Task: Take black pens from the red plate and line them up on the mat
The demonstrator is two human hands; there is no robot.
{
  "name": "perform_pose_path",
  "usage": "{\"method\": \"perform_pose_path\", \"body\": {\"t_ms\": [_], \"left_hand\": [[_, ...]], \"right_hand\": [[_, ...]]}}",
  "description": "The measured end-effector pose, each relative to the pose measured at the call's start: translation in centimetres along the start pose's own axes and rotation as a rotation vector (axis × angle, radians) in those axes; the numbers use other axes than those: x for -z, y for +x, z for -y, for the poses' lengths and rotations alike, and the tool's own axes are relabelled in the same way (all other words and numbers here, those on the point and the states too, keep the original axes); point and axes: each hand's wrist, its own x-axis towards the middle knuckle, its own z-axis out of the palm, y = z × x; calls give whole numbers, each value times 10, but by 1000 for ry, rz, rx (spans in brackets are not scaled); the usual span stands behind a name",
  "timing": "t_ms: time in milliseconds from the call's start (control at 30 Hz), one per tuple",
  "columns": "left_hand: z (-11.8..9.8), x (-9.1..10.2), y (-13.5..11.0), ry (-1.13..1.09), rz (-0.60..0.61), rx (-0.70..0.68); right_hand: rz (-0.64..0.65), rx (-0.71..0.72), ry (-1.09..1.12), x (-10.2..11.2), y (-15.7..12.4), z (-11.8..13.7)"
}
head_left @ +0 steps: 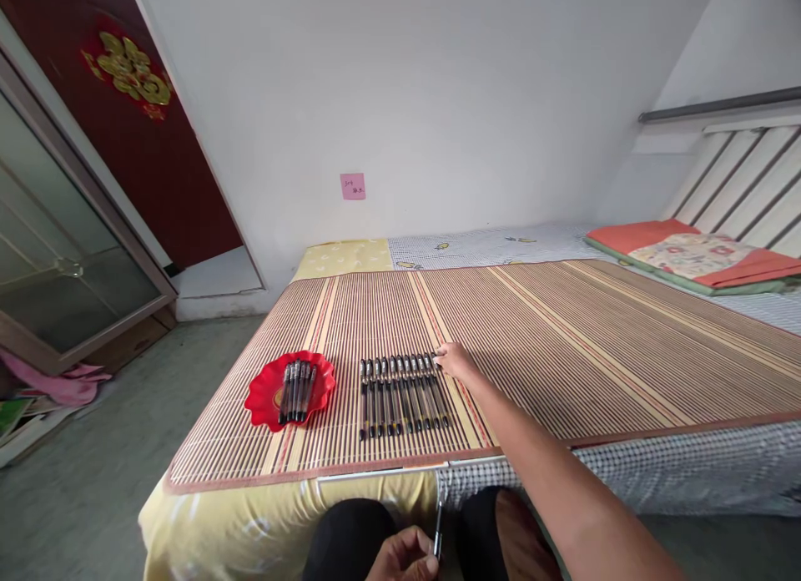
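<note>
My left hand (405, 556) is low at the front, between my knees, its fingers closed on a slim pen (438, 531) held nearly upright. My right hand (455, 361) reaches over the mat, fingertips pinched at the dark pen cap at the right end of a row; the fingers partly hide it. Several clear-barrelled black pens (394, 407) lie side by side in that row, dark caps (393, 366) along their far ends. To the left, a red scalloped plate (259, 391) bears several more black pens (296, 391).
A striped bamboo mat (531, 339) covers the bed, over a yellow and checked sheet (250, 514). Folded orange and green bedding (688, 251) lies at the far right by the headboard (744, 180). A pink note (352, 186) sticks to the wall. A glass-paned door (68, 230) stands left.
</note>
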Motion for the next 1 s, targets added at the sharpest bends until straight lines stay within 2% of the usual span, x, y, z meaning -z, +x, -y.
{"method": "perform_pose_path", "body": {"t_ms": [433, 600, 700, 800, 900, 1000], "left_hand": [[7, 0, 1, -119, -28, -1], [-3, -8, -1, -221, -92, -26], [-13, -14, -5, -230, -175, -38], [-19, -19, -9, -247, -225, -61], [-21, -21, -12, -237, -249, -83], [-20, -23, -13, -183, -266, -119]], "right_hand": [[-35, 4, 185, 2, -5, 0], [-69, -5, 348, 15, -23, 1], [-107, 36, 450, 26, -61, -1], [-60, 171, 678, 30, -124, -2], [132, 156, 802, 21, -195, -1], [297, 142, 839, 5, -248, 2]]}}
